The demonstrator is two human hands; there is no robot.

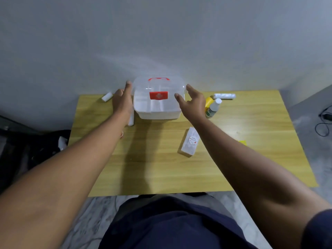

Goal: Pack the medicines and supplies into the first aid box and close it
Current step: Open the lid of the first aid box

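Note:
A white first aid box with a clear lid, red latch and red handle stands at the far middle of the wooden table. The lid looks down on the box. My left hand is at the box's left side, fingers spread, holding nothing. At the box's right side is my right hand, fingers apart and likewise holding nothing. A white packet with a label lies in front of the box to the right. Right of the box are a white bottle, a yellow item and a white roll.
A small white roll lies at the table's far left corner, and another white roll sits half hidden under my left wrist. A yellow scrap lies at the right. A dark bag is on the floor left; cables lie right.

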